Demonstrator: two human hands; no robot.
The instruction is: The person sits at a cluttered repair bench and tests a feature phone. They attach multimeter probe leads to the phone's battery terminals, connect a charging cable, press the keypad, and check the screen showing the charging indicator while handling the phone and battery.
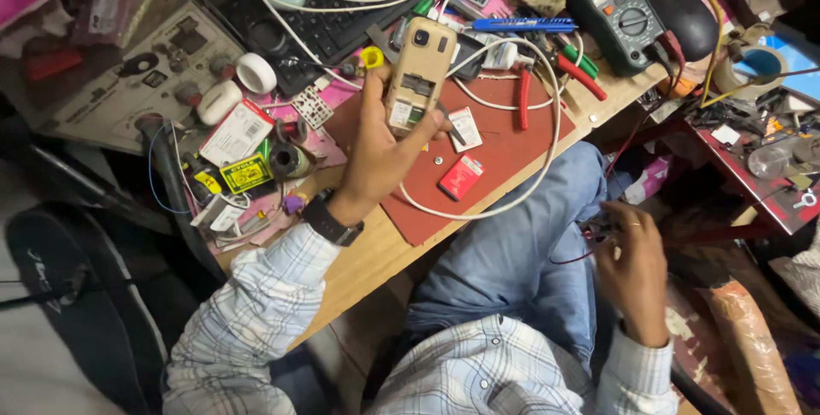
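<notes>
My left hand [382,149] holds a gold-coloured mobile phone [418,73] with its back cover off, raised above a dark red work mat [504,146] on the wooden bench. A small red battery [460,178] and a small white card [465,129] lie on the mat below the phone. My right hand [630,265] is low beside my knee, off the bench edge, with its fingers closed on thin red and dark wires [589,236]. A dark watch sits on my left wrist.
A white cable [547,137] loops over the mat. At the back stand a multimeter [617,9], a blue-handled knife [521,25], red-handled pliers [524,95], a keyboard [342,26] and a tape roll [256,73]. A cluttered red shelf [760,167] is at right.
</notes>
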